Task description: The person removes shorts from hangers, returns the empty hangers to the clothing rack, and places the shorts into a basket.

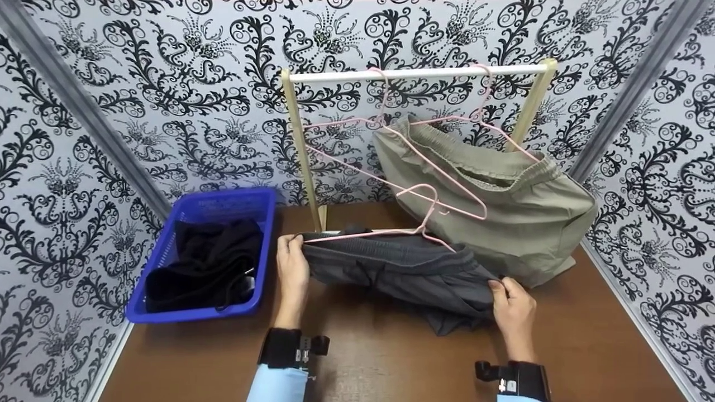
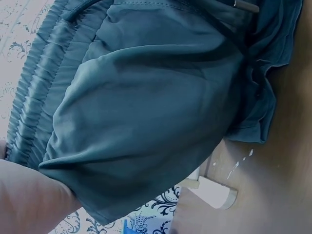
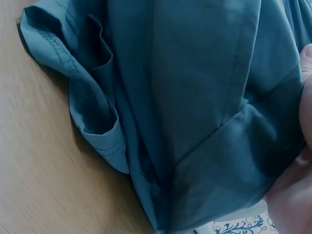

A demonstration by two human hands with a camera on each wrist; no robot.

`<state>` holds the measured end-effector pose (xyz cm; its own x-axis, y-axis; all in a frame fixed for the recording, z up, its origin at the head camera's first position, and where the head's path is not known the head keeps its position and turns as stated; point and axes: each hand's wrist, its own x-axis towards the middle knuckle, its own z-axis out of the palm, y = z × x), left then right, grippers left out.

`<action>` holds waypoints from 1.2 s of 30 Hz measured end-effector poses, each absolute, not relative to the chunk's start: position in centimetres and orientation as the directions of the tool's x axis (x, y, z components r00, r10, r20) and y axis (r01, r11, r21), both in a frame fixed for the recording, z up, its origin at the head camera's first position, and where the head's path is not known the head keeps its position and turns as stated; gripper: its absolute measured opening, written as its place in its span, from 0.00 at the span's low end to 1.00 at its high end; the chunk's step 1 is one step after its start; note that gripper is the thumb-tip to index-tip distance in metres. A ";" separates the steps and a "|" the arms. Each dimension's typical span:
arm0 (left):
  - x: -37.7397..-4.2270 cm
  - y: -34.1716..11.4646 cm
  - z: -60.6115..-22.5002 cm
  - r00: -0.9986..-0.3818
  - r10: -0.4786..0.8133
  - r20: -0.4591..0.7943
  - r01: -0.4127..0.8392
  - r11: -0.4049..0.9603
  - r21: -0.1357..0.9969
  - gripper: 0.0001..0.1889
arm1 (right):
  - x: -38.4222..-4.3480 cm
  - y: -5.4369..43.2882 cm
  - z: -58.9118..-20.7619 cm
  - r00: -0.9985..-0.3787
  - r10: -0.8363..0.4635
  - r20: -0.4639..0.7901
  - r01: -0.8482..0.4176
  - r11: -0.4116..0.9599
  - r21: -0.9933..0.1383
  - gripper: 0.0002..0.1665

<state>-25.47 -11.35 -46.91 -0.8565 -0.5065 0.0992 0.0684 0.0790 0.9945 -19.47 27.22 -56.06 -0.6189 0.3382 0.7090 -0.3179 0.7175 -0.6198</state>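
Note:
Dark grey drawstring shorts (image 1: 391, 273) are stretched between my two hands above the table. A pink hanger (image 1: 380, 232) sits inside their elastic waistband, its hook standing up out of the opening. My left hand (image 1: 292, 268) grips the waistband at its left end, beside the hanger's tip. With thumb and fingers, my right hand (image 1: 513, 304) pinches the fabric at the right side, lower than the waistband. In the left wrist view the gathered waistband (image 2: 41, 87) runs up from the hand. The right wrist view shows a hemmed leg opening (image 3: 97, 122) hanging over the table.
Behind the shorts stands a rack with a white rail (image 1: 419, 73). Khaki shorts (image 1: 503, 218) hang from it on a pink hanger, next to a bare pink hanger (image 1: 346, 120). A blue basket (image 1: 195, 318) at the left holds black clothing (image 1: 206, 265). Patterned walls enclose the brown table (image 1: 368, 363).

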 end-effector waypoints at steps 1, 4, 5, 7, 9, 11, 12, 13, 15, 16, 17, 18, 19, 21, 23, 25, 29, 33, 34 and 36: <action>-25.4 -11.4 -46.9 -0.857 -0.505 0.097 0.063 0.083 0.995 0.11 | -19.4 27.2 -56.1 -0.615 0.333 0.715 -0.326 0.718 -0.615 0.39; -25.2 -11.6 -46.8 -0.859 -0.503 0.093 0.059 0.084 0.995 0.11 | -19.3 27.2 -56.4 -0.605 0.327 0.726 -0.340 0.718 -0.607 0.39; -25.1 -11.7 -46.8 -0.860 -0.503 0.091 0.058 0.079 0.995 0.12 | -19.2 27.1 -56.4 -0.605 0.325 0.727 -0.343 0.717 -0.606 0.39; -24.9 -11.9 -46.9 -0.857 -0.508 0.085 0.052 0.080 0.995 0.12 | -19.0 27.1 -56.6 -0.602 0.321 0.731 -0.349 0.717 -0.603 0.40; -24.7 -12.1 -47.0 -0.854 -0.515 0.077 0.046 0.073 0.996 0.12 | -19.0 27.0 -56.8 -0.598 0.319 0.735 -0.355 0.717 -0.600 0.40; -24.6 -12.3 -47.1 -0.853 -0.518 0.063 0.035 0.065 0.997 0.13 | -18.9 26.8 -56.9 -0.590 0.324 0.739 -0.356 0.717 -0.599 0.40; -24.6 -12.4 -47.1 -0.854 -0.518 0.058 0.033 0.058 0.998 0.13 | -18.9 26.8 -56.9 -0.585 0.327 0.742 -0.356 0.719 -0.597 0.40; -24.6 -12.5 -47.0 -0.854 -0.518 0.053 0.034 0.046 0.998 0.13 | -18.9 26.7 -56.9 -0.582 0.330 0.743 -0.356 0.718 -0.598 0.40; -24.5 -12.6 -46.9 -0.856 -0.515 0.042 0.041 0.013 0.999 0.13 | -18.9 26.6 -56.9 -0.574 0.336 0.747 -0.357 0.719 -0.597 0.40; -24.6 -12.6 -46.9 -0.859 -0.510 0.035 0.046 -0.008 0.999 0.13 | -18.8 26.6 -56.9 -0.570 0.338 0.749 -0.357 0.719 -0.596 0.40; -24.6 -12.7 -46.9 -0.860 -0.510 0.032 0.050 -0.022 0.998 0.13 | -18.8 26.6 -56.8 -0.568 0.338 0.750 -0.357 0.721 -0.594 0.40; -24.6 -12.7 -46.8 -0.862 -0.506 0.029 0.056 -0.038 0.998 0.13 | -18.8 26.6 -56.8 -0.568 0.338 0.751 -0.358 0.720 -0.595 0.40; -24.7 -12.6 -46.8 -0.865 -0.501 0.024 0.059 -0.055 0.997 0.13 | -18.8 26.6 -56.7 -0.564 0.339 0.753 -0.363 0.717 -0.595 0.41; -24.7 -12.5 -46.7 -0.872 -0.489 0.009 0.065 -0.098 0.993 0.13 | -18.8 26.6 -56.5 -0.560 0.339 0.756 -0.366 0.717 -0.593 0.41; -24.8 -12.4 -46.6 -0.874 -0.486 -0.004 0.070 -0.134 0.989 0.14 | -18.8 26.7 -56.2 -0.558 0.338 0.758 -0.369 0.717 -0.591 0.41; -24.8 -12.2 -46.5 -0.876 -0.482 -0.015 0.081 -0.177 0.981 0.14 | -18.9 26.7 -56.0 -0.552 0.338 0.762 -0.372 0.718 -0.589 0.41; -25.0 -11.8 -46.4 -0.879 -0.477 -0.027 0.106 -0.251 0.962 0.14 | -18.9 26.8 -55.7 -0.551 0.344 0.761 -0.361 0.724 -0.588 0.41; -25.1 -11.5 -46.2 -0.891 -0.445 -0.087 0.107 -0.392 0.914 0.13 | -18.8 26.9 -55.7 -0.550 0.355 0.756 -0.348 0.726 -0.594 0.42; -25.2 -11.5 -46.2 -0.895 -0.432 -0.110 0.100 -0.436 0.894 0.13 | -18.8 26.9 -55.8 -0.551 0.359 0.754 -0.346 0.724 -0.597 0.42; -25.3 -11.6 -46.3 -0.903 -0.399 -0.160 0.077 -0.518 0.852 0.12 | -18.8 27.0 -55.9 -0.552 0.366 0.749 -0.339 0.722 -0.603 0.42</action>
